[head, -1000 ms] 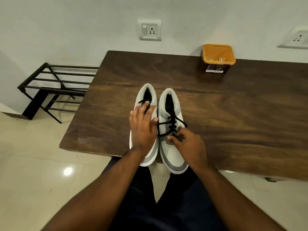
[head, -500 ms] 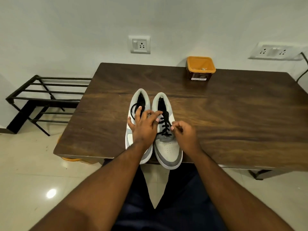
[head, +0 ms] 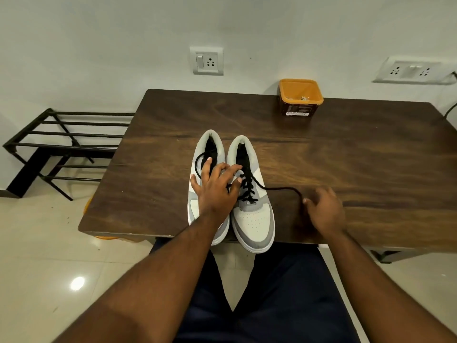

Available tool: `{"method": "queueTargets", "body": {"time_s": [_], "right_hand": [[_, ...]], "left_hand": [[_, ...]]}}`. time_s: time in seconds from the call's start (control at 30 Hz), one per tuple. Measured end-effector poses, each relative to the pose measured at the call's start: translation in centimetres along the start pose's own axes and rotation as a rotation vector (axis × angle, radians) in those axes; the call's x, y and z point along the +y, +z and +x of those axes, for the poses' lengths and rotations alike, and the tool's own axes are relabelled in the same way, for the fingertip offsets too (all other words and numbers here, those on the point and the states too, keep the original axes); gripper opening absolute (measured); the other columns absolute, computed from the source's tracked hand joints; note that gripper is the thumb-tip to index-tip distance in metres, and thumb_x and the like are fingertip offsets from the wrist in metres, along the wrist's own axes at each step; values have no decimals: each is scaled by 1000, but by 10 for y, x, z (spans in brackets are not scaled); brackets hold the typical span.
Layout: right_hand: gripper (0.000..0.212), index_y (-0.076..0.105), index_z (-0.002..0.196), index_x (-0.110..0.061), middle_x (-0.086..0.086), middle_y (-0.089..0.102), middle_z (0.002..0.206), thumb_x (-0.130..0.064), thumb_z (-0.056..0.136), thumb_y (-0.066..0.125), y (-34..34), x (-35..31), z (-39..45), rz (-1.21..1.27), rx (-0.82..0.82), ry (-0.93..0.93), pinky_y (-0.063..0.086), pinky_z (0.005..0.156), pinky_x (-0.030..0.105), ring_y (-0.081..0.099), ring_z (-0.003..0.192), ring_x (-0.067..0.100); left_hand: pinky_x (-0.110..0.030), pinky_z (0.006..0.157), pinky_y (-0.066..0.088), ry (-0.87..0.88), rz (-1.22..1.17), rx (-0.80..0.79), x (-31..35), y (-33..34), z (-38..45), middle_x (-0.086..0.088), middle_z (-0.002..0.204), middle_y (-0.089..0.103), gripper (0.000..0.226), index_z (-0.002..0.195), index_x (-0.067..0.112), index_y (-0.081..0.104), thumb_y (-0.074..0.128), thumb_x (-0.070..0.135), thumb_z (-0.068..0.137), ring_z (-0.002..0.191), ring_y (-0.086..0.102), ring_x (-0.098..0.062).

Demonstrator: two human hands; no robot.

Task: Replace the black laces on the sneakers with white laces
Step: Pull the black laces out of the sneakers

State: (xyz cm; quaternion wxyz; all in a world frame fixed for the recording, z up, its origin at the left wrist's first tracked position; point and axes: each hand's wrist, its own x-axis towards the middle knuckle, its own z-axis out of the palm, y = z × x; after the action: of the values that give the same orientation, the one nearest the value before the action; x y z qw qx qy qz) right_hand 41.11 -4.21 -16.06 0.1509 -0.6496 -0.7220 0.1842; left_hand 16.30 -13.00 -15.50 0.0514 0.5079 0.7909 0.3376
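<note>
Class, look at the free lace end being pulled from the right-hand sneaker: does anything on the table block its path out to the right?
Nothing visible does. The right hand pinches the black lace over bare table; the orange tub stands far back.

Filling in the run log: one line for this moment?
stage: unlacing | left hand: steadies grey-white sneakers | right hand: pulls black lace sideways

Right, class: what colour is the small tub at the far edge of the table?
Orange inside and on the rim, with dark sides: the tub, clearest in the head view.
</note>
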Motion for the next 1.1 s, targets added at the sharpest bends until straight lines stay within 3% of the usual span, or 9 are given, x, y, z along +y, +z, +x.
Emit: {"method": "queueTargets", "body": {"time_s": [0.1, 0.2, 0.37, 0.6, 0.7, 0.8, 0.9, 1.0, 1.1], "right_hand": [[42, 62, 126, -11, 7, 55, 136, -15, 86, 71, 8, -37, -5, 289, -14, -207, 36, 106, 30, 49, 127, 22], [31, 68, 118, -13, -4, 63, 117, -16, 88, 70, 16, -78, -14, 479, -85, -343, 45, 97, 25, 57, 110, 8], [11, 72, 99, -13, -7, 65, 90, -13, 90, 65, 34, -104, -19, 567, -64, -326, 55, 78, 33, 63, 87, 12], [14, 66, 80, -20, -3, 67, 80, -12, 90, 62, 33, -78, -4, 613, 62, 30, 51, 68, 28, 62, 75, 15], [24, 59, 66, -25, -3, 64, 74, -14, 88, 61, 38, -64, 8, 790, 170, 361, 58, 69, 46, 66, 79, 26], [22, 57, 73, -19, 3, 60, 80, -12, 94, 56, 36, -65, 11, 971, 262, 577, 58, 61, 47, 60, 75, 25], [6, 58, 96, -14, 12, 58, 113, -16, 97, 53, 38, -73, 4, 859, 310, 464, 58, 69, 46, 60, 93, 29], [31, 53, 125, -10, 10, 43, 142, -13, 94, 56, 38, -79, -3, 560, 263, 168, 41, 99, 37, 45, 127, 29], [40, 51, 134, -15, 2, 49, 141, -15, 95, 53, 33, -95, -12, 574, 265, -122, 34, 99, 26, 43, 128, 21]], "left_hand": [[-63, 111, 9, 13, 13, 1, 0, 0, 0, 16, 132, 51, 29, 124, 47, 56, 52, 41, 97, 147, 16, -15], [-63, 111, 8, 15, 21, -3, 0, 0, -1, 15, 132, 51, 28, 125, 47, 55, 50, 43, 98, 147, 15, -15], [-63, 111, 7, 0, 20, 1, 2, -1, -1, 15, 132, 51, 28, 124, 47, 56, 47, 49, 98, 147, 15, -16], [-62, 112, 7, -3, 5, -2, 3, -2, -1, 13, 132, 52, 27, 122, 44, 59, 49, 48, 98, 147, 14, -16], [-61, 111, 9, 7, 1, 28, 2, -1, -1, 11, 130, 54, 27, 122, 43, 61, 52, 47, 97, 147, 17, -16], [-62, 111, 9, 10, 7, 40, 2, 1, -1, 11, 129, 55, 27, 122, 44, 62, 53, 47, 96, 146, 19, -17], [-63, 111, 9, 13, 4, 39, 1, 0, -1, 11, 128, 55, 27, 121, 44, 62, 53, 47, 96, 146, 19, -17], [-64, 110, 11, 28, 4, 50, 0, 1, -2, 10, 128, 56, 27, 122, 43, 62, 54, 46, 96, 146, 20, -18], [-63, 110, 12, 35, 15, 51, -1, 2, -2, 10, 128, 56, 28, 123, 44, 61, 54, 46, 96, 146, 20, -19]]}}
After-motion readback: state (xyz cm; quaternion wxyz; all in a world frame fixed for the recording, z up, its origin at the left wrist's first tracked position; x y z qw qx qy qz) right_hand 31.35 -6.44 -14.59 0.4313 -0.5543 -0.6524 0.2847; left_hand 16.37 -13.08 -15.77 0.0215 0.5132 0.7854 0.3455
